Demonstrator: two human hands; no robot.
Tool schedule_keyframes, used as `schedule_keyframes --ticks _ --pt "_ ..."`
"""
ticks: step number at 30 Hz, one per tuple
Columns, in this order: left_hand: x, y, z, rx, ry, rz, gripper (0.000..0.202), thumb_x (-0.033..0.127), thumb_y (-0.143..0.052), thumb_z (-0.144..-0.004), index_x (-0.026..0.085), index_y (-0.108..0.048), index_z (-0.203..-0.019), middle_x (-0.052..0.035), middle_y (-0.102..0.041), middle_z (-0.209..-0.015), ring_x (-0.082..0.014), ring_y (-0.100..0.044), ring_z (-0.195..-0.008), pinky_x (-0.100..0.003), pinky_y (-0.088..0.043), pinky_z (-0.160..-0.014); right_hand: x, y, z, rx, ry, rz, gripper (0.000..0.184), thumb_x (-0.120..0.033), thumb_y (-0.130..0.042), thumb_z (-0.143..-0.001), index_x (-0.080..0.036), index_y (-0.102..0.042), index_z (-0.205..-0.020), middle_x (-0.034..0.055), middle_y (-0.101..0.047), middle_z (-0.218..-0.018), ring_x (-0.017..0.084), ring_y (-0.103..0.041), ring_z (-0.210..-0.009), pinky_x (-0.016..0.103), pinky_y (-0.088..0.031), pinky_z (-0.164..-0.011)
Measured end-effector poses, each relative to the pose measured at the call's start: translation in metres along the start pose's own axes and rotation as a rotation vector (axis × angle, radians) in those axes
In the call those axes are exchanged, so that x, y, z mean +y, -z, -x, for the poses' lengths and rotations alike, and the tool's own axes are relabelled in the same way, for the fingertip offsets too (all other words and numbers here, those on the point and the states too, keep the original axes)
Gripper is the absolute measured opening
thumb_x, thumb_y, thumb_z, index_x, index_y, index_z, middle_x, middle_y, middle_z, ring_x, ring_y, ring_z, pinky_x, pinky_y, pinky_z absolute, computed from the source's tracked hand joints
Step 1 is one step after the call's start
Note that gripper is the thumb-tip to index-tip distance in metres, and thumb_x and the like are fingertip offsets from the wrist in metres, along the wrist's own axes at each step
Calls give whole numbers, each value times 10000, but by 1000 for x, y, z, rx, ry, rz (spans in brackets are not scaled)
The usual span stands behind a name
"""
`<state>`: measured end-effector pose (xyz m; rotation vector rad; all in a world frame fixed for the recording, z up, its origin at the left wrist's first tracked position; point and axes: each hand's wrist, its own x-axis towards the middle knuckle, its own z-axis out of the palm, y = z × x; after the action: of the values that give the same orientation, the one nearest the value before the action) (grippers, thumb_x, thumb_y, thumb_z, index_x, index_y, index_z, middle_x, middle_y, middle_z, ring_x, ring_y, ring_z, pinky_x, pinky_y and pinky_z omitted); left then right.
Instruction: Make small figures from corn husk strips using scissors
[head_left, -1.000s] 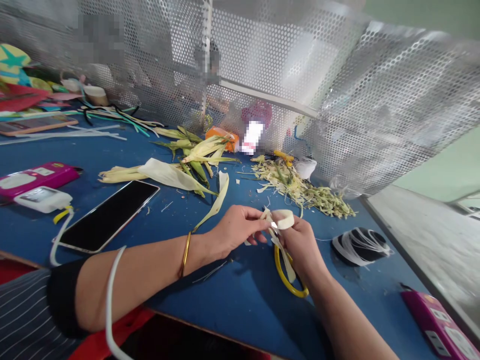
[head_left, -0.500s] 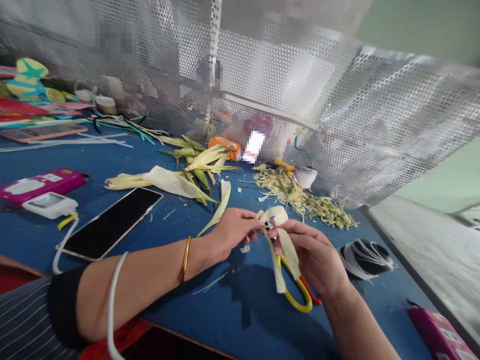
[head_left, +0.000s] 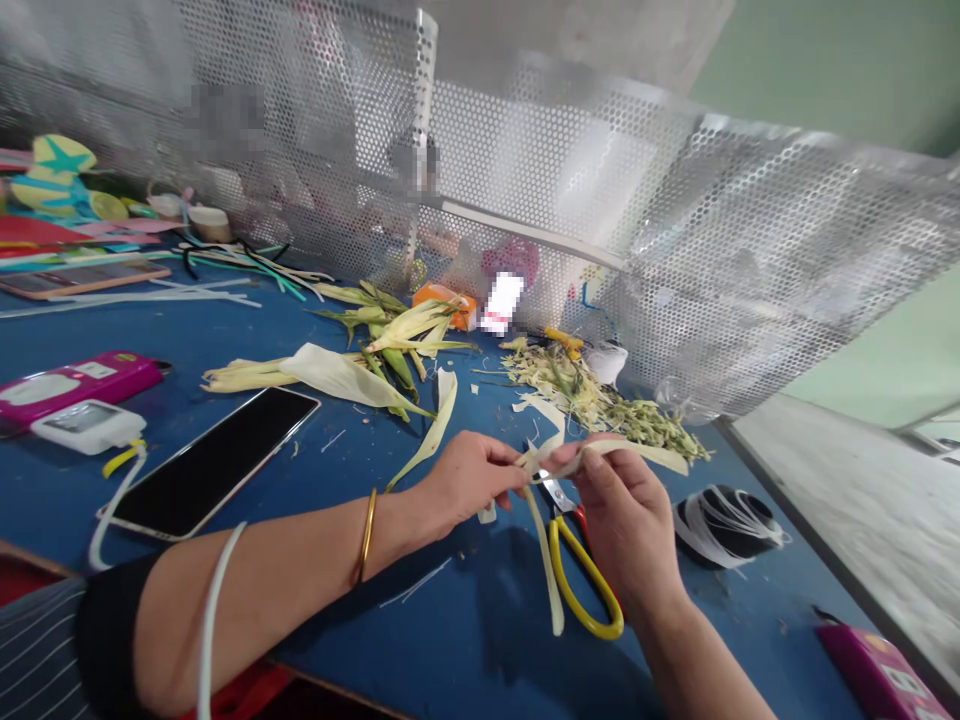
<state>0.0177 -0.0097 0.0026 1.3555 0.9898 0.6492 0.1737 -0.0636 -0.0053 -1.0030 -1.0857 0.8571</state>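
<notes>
My left hand (head_left: 469, 480) pinches pale corn husk strips where they cross, with one strip (head_left: 545, 570) hanging down toward the table. Between thumb and fingers, my right hand (head_left: 626, 510) grips another length of corn husk strip (head_left: 649, 452), whose free end points right. The two hands are close together above the blue table. Scissors with yellow and red handles (head_left: 585, 590) lie beneath, partly hidden by my right hand. A single curved husk piece (head_left: 435, 430) rests just beyond my left hand.
Corn husks (head_left: 337, 375) lie behind my left hand, near a black-screened phone (head_left: 214, 460). Husk scraps (head_left: 570, 385) are heaped at the back right. A spool of white thread (head_left: 729, 527) stands at right. A perforated metal screen (head_left: 525, 150) borders the table; a person is behind it.
My right hand has turned and drawn its husk strip out to the right; before, the strip looped up and hung down. The scissors' blades now show more. My left hand keeps its pinch.
</notes>
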Motion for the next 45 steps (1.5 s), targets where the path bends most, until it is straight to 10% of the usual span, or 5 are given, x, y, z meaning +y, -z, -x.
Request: schedule_keyframes --ticks 16,24,31,40,45 --pt "-3 1 -2 7 -26 42 154 278 -656 -717 136 -712 -736 8 -589 -578 -77 -492 -469 -191 -301 -430 -6 0 5 -272 94 552 248 -368 -567 -900 -211 -696 -757 42 -667 -796 186 -583 -750 276 -431 -688" --pt "-4 1 -1 9 -18 11 142 269 -663 -730 147 -686 -662 22 -514 -469 -83 -456 -445 -208 -282 -436 5 10 -3 51 -198 408 305 -479 -618 -842 -190 -713 -819 80 -720 -865 221 -632 -730 327 -460 -677" --pt "1 2 -2 47 17 59 145 256 -665 -718 149 -662 -620 20 -537 -480 -80 -471 -457 -203 -247 -424 -1 6 0 198 29 471 214 -419 -644 -849 -211 -696 -839 34 -686 -726 208 -607 -757 312 -455 -715" --pt "1 2 -1 32 6 40 133 263 -666 -714 146 -676 -653 13 -559 -525 -84 -488 -469 -194 -304 -430 -2 5 8 -199 190 567 239 -344 -490 -952 -242 -705 -967 36 -671 -785 189 -609 -730 299 -457 -697" --pt "2 1 1 50 -6 20 142 272 -684 -707 150 -670 -636 16 -559 -523 -80 -483 -465 -191 -291 -428 0 3 3 -29 45 544 201 -389 -533 -920 -228 -652 -905 5 -650 -694 165 -571 -641 271 -442 -642"
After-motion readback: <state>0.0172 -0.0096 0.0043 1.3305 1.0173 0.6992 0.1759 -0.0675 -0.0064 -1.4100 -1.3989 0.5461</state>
